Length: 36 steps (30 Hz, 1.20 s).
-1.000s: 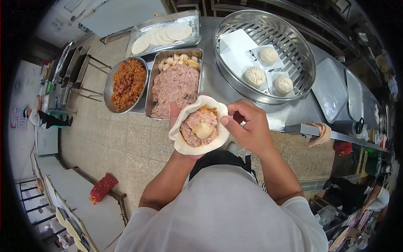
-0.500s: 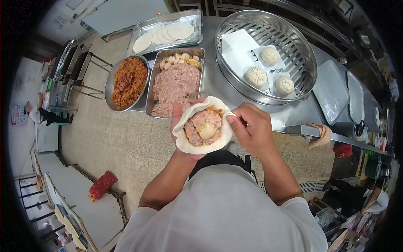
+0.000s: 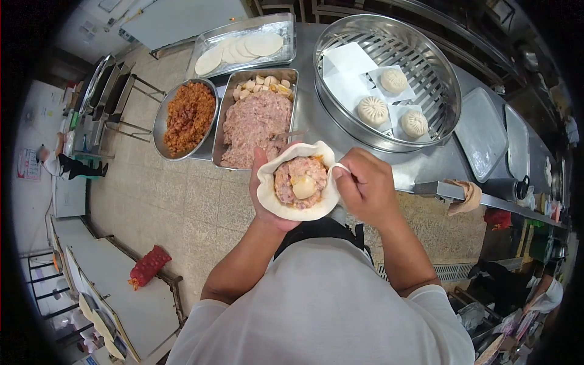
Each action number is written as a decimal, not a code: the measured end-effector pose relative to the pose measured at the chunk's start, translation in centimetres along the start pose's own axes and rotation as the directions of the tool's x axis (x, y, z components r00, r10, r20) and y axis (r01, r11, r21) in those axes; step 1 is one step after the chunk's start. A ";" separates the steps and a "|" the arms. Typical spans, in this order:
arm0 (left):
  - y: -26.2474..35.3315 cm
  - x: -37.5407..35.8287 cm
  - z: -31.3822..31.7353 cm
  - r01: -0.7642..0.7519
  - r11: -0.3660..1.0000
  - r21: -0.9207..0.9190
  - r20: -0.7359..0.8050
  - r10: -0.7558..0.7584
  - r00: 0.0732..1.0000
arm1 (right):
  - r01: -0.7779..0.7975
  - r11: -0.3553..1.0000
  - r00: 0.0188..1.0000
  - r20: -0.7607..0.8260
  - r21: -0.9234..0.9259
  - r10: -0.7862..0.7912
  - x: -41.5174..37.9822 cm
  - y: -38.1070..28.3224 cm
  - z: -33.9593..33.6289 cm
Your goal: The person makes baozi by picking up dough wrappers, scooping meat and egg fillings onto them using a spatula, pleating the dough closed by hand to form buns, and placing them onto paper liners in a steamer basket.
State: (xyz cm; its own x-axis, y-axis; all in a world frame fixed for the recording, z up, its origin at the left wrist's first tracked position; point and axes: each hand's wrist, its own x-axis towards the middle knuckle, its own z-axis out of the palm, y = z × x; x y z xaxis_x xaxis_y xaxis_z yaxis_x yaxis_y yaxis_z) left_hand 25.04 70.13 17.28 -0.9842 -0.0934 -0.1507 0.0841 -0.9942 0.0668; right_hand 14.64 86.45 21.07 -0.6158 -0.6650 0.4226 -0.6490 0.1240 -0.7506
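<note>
A round dough wrapper (image 3: 265,190) lies cupped in my left hand (image 3: 260,210), its edges curling up around a mound of pink minced meat (image 3: 290,180) with a pale rounded piece (image 3: 304,187) on top. The palm is under the dough, so most of the left fingers are hidden. My right hand (image 3: 367,185) pinches the right edge of the wrapper between thumb and forefinger. Just beyond, a metal tray (image 3: 296,109) holds minced meat and pale chunks, with a utensil handle (image 3: 292,133) sticking out of the meat.
A bowl (image 3: 175,156) of reddish-brown filling stands left of the meat tray. Flat wrappers (image 3: 263,44) lie in a tray behind. A steamer (image 3: 389,145) holds three pleated buns (image 3: 372,111) and paper squares. Flat trays (image 3: 480,134) and a cloth (image 3: 467,196) are at right. Other people are at both sides.
The wrapper's rim stands up slightly more around the filling and the dough has shifted a little in my hands. My right hand keeps its pinch on the edge.
</note>
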 end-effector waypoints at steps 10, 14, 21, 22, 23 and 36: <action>0.1 0.2 0.3 0.061 0.996 0.060 0.036 -0.064 0.997 | -0.149 0.962 0.989 0.022 0.227 0.148 0.7 0.2 0.2; 0.3 0.2 0.3 0.016 0.994 0.107 -0.014 -0.015 1.000 | 0.005 0.997 1.000 -0.025 0.075 -0.003 0.1 0.6 0.0; -0.3 0.3 1.8 -0.019 0.988 0.152 -0.012 0.021 1.000 | -0.121 0.978 0.991 -0.039 0.171 0.129 0.7 -0.5 -0.4; -0.2 0.2 1.9 -0.001 0.987 0.163 -0.030 0.006 1.000 | -0.096 0.974 0.993 -0.053 0.203 0.109 0.9 -0.5 -0.3; -0.2 0.2 1.9 0.018 0.985 0.173 -0.048 -0.010 0.999 | -0.070 0.970 0.994 -0.068 0.235 0.089 1.0 -0.4 -0.2; 0.2 0.0 1.3 0.034 0.977 0.212 -0.032 -0.027 0.999 | -0.073 0.997 0.997 -0.002 0.020 0.073 0.1 -0.2 -0.7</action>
State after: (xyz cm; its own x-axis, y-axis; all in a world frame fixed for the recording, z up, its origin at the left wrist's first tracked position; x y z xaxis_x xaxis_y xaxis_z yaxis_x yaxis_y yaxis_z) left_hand 24.83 70.01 18.61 -0.9805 -0.0678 -0.1843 0.0161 -0.9630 0.2690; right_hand 14.40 86.88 21.61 -0.6624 -0.6529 0.3673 -0.5930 0.1575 -0.7896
